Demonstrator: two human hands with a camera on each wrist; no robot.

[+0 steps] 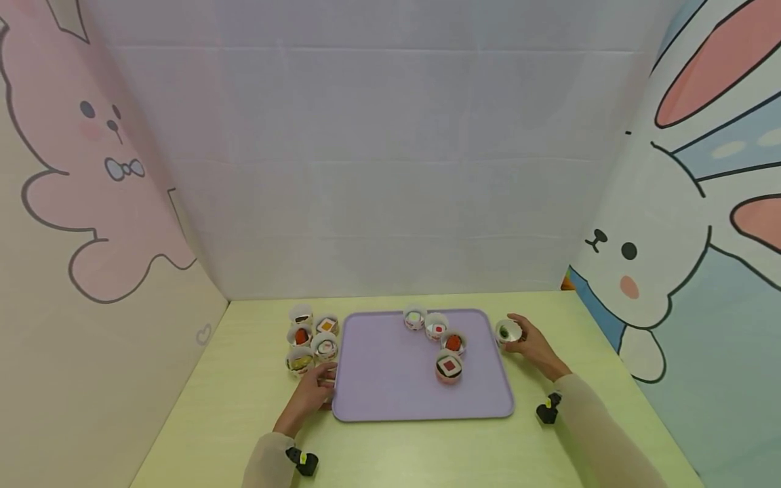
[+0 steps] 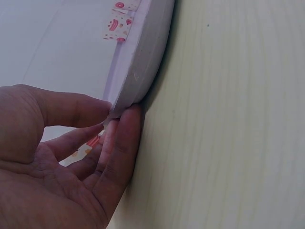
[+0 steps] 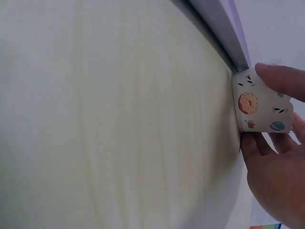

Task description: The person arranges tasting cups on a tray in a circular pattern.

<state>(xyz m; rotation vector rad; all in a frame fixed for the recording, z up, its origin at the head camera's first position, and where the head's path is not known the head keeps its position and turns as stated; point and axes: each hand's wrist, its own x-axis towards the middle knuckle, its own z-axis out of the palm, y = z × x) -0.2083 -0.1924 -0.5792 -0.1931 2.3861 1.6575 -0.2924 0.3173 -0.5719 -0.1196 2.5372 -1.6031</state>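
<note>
My left hand (image 1: 312,392) pinches the left rim of a purple tray (image 1: 390,379). In the left wrist view the thumb is at the rim (image 2: 136,71) and a finger reaches beneath it. My right hand (image 1: 535,344) holds a white paper baking cup (image 1: 508,331) with something small and green inside, just right of the tray. Up close, this cup (image 3: 262,102) has printed donuts and a scalloped edge; the thumb lies on one side and the fingers on the other. Its base is at the table, close beside the tray's edge.
On the tray's right half stand several baking cups, among them a pink one (image 1: 448,369) and one with a red-orange piece (image 1: 453,343). Left of the tray, several more cups (image 1: 325,347) cluster near my left hand. Behind the pale yellow table (image 1: 421,454) rises a white backdrop (image 1: 390,169).
</note>
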